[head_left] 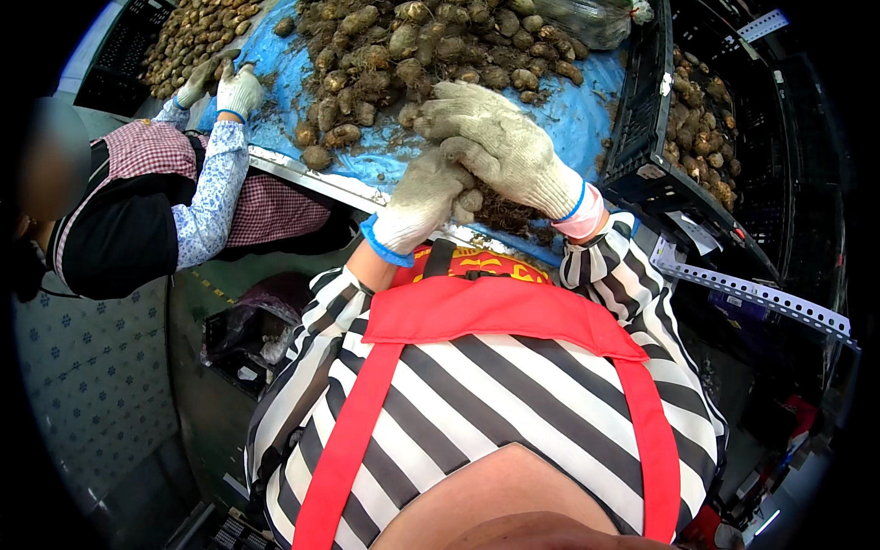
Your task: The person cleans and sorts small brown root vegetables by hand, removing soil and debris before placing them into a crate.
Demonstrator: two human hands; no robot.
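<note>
Both my hands wear off-white knit gloves with blue cuffs and meet at the near edge of a table spread with a blue plastic sheet (587, 115). My left hand (422, 203) is closed, its fingers curled in under the other glove. Bent over it from the right, my right hand (502, 147) has its fingers curled and pressed together. Whatever lies between the gloves is hidden. Just beyond them rises a heap of hairy brown taro corms (403, 46), soil still on them. Loose dark root fibres (504, 213) lie beneath my right wrist.
A co-worker's gloved hands (236, 92) are at the left beside a pile of cleaner corms (192, 41). On the right, a black crate (637, 133) stands against the sheet, with more corms (704, 137) behind its wall. A filled clear plastic bag (591, 20) lies at the back.
</note>
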